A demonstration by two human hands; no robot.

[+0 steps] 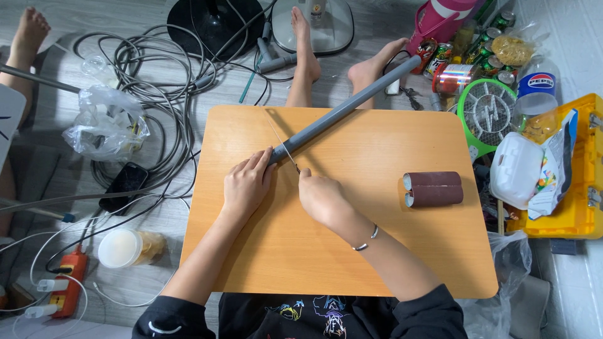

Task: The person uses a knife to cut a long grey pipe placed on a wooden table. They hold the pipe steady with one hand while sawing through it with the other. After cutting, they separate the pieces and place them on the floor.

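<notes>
A long grey plastic pipe [349, 104] lies slantwise over the small wooden table [264, 251], its far end reaching past the back right edge. My left hand [247, 184] is shut on the pipe's near end, pressing it to the tabletop. My right hand [321, 198] grips the handle of a thin saw blade [280, 139], which crosses the pipe right beside my left fingers. Two rolls of dark brown sandpaper [433, 188] lie side by side on the table's right part, apart from both hands.
Grey cables [151, 69] coil on the floor at the left with a plastic bag [107, 125], a black phone [124, 184] and a lidded jar [129, 247]. A yellow toolbox [581, 188], cans and a green mesh swatter [488, 112] crowd the right. Bare feet [308, 56] rest beyond the table.
</notes>
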